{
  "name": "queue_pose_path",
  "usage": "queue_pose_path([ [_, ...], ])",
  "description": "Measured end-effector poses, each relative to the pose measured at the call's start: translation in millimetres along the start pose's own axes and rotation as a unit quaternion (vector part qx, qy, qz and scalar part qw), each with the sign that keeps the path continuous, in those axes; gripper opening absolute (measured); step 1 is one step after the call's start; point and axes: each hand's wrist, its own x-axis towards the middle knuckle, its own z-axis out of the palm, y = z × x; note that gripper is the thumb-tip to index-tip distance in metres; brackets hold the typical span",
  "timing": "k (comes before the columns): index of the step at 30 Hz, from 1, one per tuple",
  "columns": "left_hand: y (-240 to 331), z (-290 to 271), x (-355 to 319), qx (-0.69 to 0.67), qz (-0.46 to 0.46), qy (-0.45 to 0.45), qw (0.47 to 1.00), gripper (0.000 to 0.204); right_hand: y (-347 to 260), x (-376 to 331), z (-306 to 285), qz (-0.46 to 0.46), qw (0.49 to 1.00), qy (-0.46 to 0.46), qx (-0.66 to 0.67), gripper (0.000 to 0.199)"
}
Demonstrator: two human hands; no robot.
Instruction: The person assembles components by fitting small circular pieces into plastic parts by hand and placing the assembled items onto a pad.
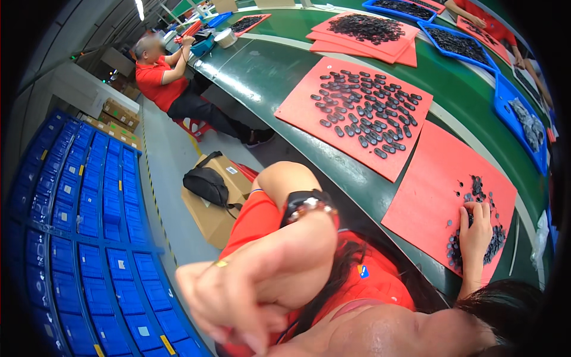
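My right hand (476,235) rests over a coral-red foam mat (416,202) at the right. Its fingers are bent down among small dark round pieces (495,244), and what sits under the fingertips is hidden. More of these pieces (477,187) lie scattered just beyond the fingers. Close to the camera, my left hand (238,297) is raised away from the table, blurred, with a bracelet and black band at its wrist. Its fingers look loosely bent; whether they hold anything does not show. Left of the right-hand mat, another red mat (297,101) carries many black oblong pieces (369,110) in loose rows.
Stacked red mats (363,44) with a black heap lie farther back. Blue trays (458,47) line the green table (262,65). A co-worker (160,77) in red sits left; another's arm (517,56) reaches in far right. Blue bins (89,256) and a carton with a black bag (207,184) stand left.
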Motion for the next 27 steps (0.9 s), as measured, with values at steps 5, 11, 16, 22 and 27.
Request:
queue_pose_path([
  [5, 14.1, -4.9, -13.2, -0.054, -0.154, 0.018, 0.986, 0.006, 2.9, -0.5, 1.8, 0.014, 1.0, -0.013, 0.002, 0.011],
  [11, 11.0, -11.3, -16.7, -0.021, -0.08, -0.065, 0.994, 0.008, 0.7, 3.6, 0.6, 0.019, 1.0, 0.012, 0.006, 0.01],
  [16, 10.6, -16.9, -31.6, 0.084, -0.102, -0.032, 0.991, 0.009, 5.4, 2.5, -2.6, 0.01, 1.0, -0.007, 0.014, 0.008],
  [22, -36.2, -32.8, -80.0, 0.22, -0.519, -0.211, 0.798, 0.009, -8.2, 9.7, -18.3, 0.067, 0.995, -0.014, 0.078, 0.007],
  [27, -82.8, -41.3, -181.5, 0.096, -0.599, -0.415, 0.678, 0.015, 4.5, 5.6, -9.2, 0.033, 0.995, 0.037, 0.085, 0.007],
])
